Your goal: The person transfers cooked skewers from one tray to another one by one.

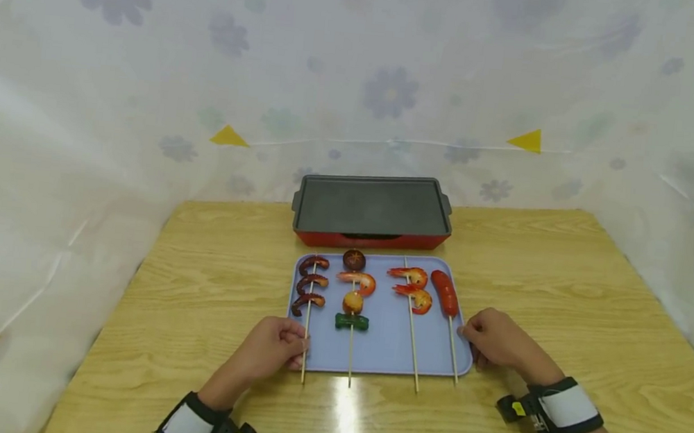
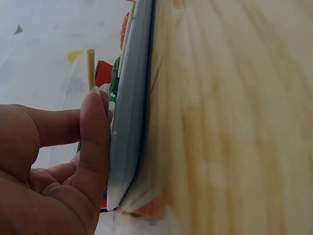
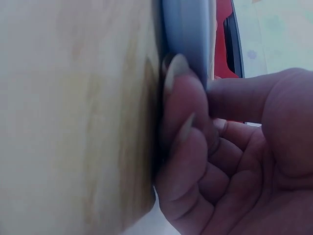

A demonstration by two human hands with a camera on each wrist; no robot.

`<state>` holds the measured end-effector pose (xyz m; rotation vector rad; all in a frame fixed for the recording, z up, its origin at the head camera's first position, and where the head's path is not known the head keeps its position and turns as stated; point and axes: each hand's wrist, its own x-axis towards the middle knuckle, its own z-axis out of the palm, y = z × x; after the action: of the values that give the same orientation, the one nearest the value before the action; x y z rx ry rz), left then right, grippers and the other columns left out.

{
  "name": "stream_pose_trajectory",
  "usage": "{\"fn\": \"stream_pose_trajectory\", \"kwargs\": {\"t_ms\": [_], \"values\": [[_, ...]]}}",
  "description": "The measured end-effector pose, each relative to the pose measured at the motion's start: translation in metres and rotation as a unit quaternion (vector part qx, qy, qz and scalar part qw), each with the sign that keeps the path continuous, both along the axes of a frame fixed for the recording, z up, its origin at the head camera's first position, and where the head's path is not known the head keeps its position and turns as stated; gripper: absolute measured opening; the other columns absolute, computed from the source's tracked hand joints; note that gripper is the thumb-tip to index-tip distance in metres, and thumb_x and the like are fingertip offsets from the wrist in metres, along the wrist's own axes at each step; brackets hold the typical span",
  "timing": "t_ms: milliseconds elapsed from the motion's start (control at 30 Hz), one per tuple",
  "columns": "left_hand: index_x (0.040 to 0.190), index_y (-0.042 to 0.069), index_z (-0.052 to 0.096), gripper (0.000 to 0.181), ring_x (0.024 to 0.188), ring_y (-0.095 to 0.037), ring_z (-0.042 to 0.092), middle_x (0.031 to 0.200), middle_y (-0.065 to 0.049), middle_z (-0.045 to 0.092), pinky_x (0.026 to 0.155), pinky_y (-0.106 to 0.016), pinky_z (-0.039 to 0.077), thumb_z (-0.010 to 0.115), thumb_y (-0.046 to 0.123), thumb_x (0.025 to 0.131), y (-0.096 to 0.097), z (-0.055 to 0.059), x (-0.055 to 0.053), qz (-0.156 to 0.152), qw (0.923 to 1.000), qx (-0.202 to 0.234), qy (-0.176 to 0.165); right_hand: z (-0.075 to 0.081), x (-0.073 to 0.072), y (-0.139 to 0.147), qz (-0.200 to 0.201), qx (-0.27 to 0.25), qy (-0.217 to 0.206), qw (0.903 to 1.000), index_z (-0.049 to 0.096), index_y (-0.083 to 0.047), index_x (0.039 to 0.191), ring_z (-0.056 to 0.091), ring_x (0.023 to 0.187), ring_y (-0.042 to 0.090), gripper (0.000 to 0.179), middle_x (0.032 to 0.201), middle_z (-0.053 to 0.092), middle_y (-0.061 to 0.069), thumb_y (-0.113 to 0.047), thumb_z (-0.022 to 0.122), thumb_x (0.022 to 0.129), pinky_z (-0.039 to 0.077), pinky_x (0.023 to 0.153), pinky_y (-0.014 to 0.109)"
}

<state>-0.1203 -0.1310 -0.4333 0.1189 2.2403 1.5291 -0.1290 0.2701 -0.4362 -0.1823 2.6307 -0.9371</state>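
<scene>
My left hand (image 1: pixel 271 347) pinches the stick of the leftmost skewer (image 1: pixel 307 331) between thumb and fingers, over the front left corner of a pale blue tray (image 1: pixel 378 345). That skewer carries three curled brown pieces resembling octopus tentacles (image 1: pixel 312 283); the stick's end (image 2: pixel 91 66) pokes out past my fingertips in the left wrist view. At the opposite side, my right hand (image 1: pixel 498 339) grips the tray's right rim (image 3: pixel 188 39), fingertips tucked at its underside. Also lying on the tray are a mixed skewer with a shrimp (image 1: pixel 358 282), a two-shrimp skewer (image 1: pixel 413 299) and a sausage skewer (image 1: pixel 445 293).
Just behind the tray stands a red electric griddle (image 1: pixel 373 208) with a flat dark plate. Everything sits on a wood-grain table (image 1: pixel 223 267). Flower-patterned sheeting (image 1: pixel 391 88) with yellow triangular flags (image 1: pixel 530 141) encloses the back and sides.
</scene>
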Motion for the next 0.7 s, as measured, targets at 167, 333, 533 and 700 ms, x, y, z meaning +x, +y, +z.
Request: {"fn": "stream_pose_trajectory", "kwargs": {"t_ms": [167,333,533,700], "values": [[0.101,-0.008,0.065,0.019,0.058,-0.011,0.062,0.07,-0.005,0.064,0.055,-0.027,0.057,0.063,0.009,0.092,0.005,0.001,-0.002,0.003,0.9997,-0.024,-0.002,0.0,-0.001,0.001,0.0,0.003,0.003,1.0,0.064,-0.009,0.065,0.057,0.044,0.014,0.035,0.051,0.058,-0.001,-0.018,0.054,0.097,0.044,0.043,0.028],[0.096,-0.005,0.068,0.015,0.056,-0.01,0.062,0.068,-0.004,0.064,0.054,-0.027,0.057,0.065,0.008,0.091,0.009,0.0,-0.004,0.003,0.9986,-0.052,0.005,0.001,-0.001,0.0,0.0,0.001,0.005,1.0,0.064,-0.009,0.065,0.056,0.044,0.014,0.035,0.05,0.058,-0.002,-0.018,0.054,0.097,0.043,0.043,0.028],[0.093,-0.004,0.069,0.013,0.057,-0.01,0.062,0.066,-0.003,0.066,0.053,-0.024,0.055,0.065,0.008,0.089,0.01,0.0,-0.006,-0.013,0.9954,-0.091,0.027,0.002,-0.001,0.0,-0.001,0.004,0.006,1.0,0.064,-0.009,0.065,0.055,0.044,0.013,0.034,0.051,0.058,-0.002,-0.018,0.054,0.096,0.044,0.044,0.028],[0.093,-0.003,0.069,0.011,0.057,-0.01,0.063,0.067,-0.003,0.067,0.054,-0.025,0.056,0.066,0.007,0.088,0.012,0.002,-0.006,-0.013,0.9937,-0.107,0.03,0.003,0.0,-0.001,-0.003,0.011,0.012,0.9999,0.064,-0.01,0.064,0.055,0.044,0.012,0.034,0.051,0.057,-0.002,-0.019,0.055,0.096,0.044,0.044,0.028]]}}
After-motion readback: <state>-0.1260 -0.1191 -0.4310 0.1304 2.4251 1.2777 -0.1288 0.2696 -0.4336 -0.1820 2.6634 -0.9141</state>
